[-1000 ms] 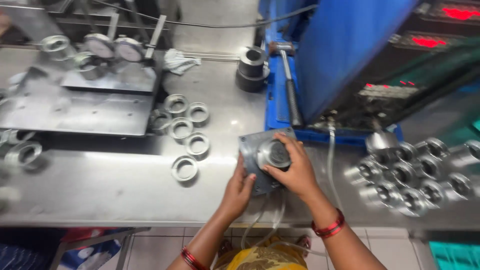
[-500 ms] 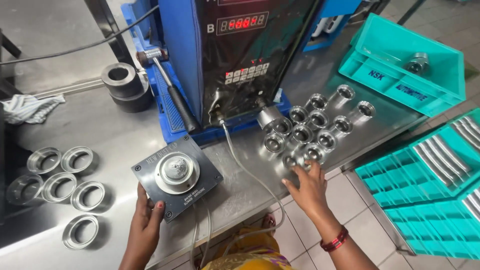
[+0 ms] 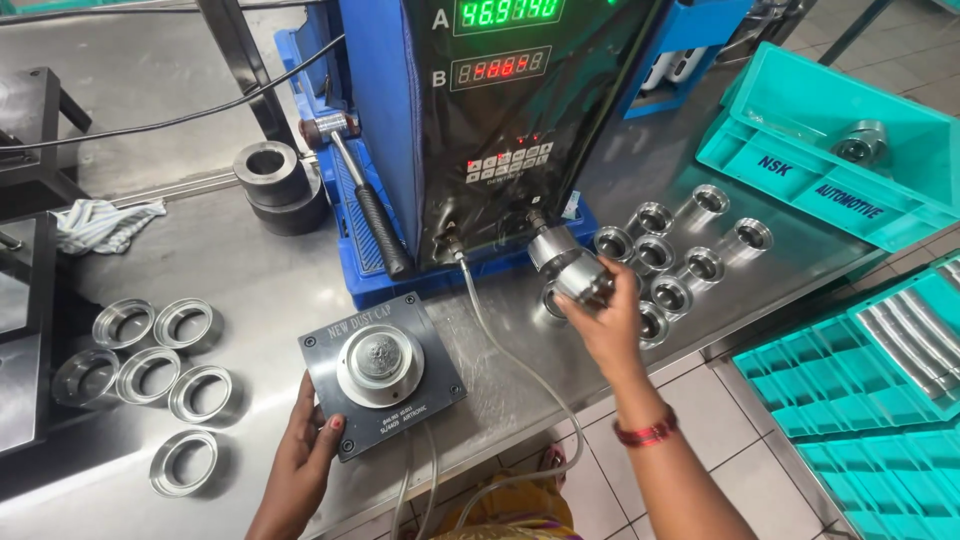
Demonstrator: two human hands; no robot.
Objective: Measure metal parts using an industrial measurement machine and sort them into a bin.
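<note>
Steel cylindrical bearing part point(image 3: 572, 268) sits gripped in the right hand point(image 3: 600, 320), its axis tilted, right of the dark square gauge fixture point(image 3: 382, 370) steadied by the left hand point(image 3: 305, 455)

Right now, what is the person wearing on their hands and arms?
Both hands are bare, with no gloves and no sleeves in view. The right hand has a red bangle around its wrist. The left hand has dark polish on the fingernails; no band shows on that forearm.
</note>
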